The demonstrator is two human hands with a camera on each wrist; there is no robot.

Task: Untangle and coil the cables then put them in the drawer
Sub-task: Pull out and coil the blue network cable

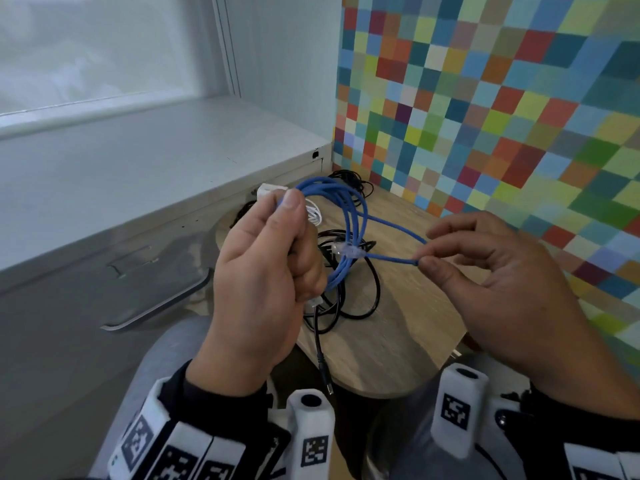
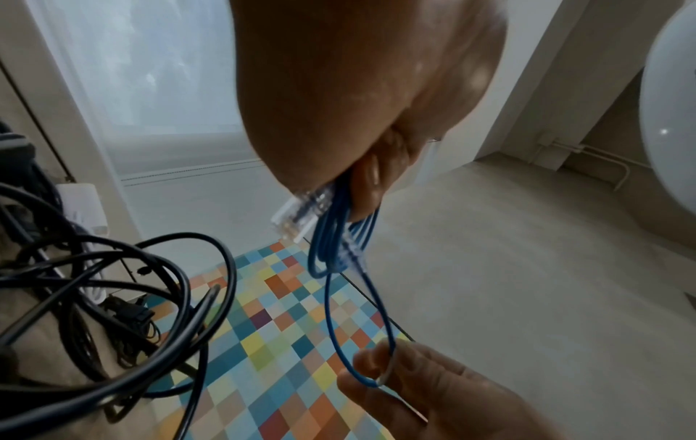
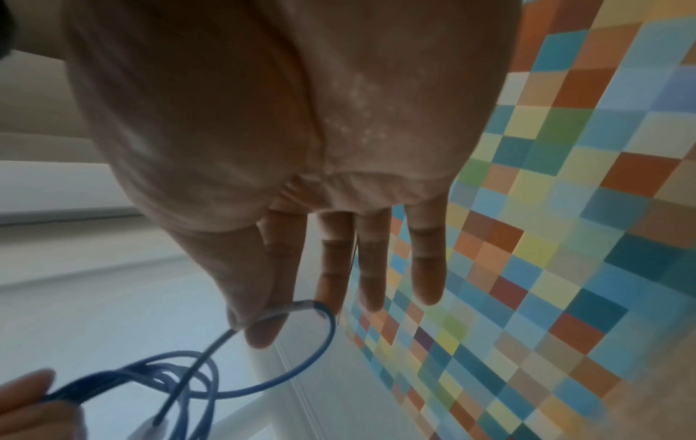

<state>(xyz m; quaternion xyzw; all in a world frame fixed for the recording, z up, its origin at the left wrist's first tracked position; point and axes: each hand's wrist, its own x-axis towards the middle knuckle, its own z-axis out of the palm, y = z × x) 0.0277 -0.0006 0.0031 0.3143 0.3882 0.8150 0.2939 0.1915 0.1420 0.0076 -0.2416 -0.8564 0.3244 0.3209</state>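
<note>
Both hands are raised over the tabletop [image 1: 398,341], low in the middle of the head view. At left of centre, the left hand [image 1: 263,282] is closed in a fist around the gathered loops of the blue cable [image 1: 346,220], thumb pressed on top of the bundle; in the left wrist view a clear plug [image 2: 301,213] pokes out beside the loops under the fingers. To its right, the right hand [image 1: 491,282] pinches a narrow loop of the same cable between thumb and forefinger, with the other fingers spread loosely. That loop stretches from the bundle across to the right hand, and a second clear plug [image 1: 349,251] sits against the coil between the two hands.

Beneath the blue coil, on the wooden tabletop, lies a tangle of black cables [image 1: 360,299], one end with a plug trailing over the near edge. A white cable [image 1: 313,213] shows just behind the left hand. Farther back, in the upper left of the frame, runs a white window sill [image 1: 138,161]; a wall of coloured squares [image 1: 502,98] fills the upper right.
</note>
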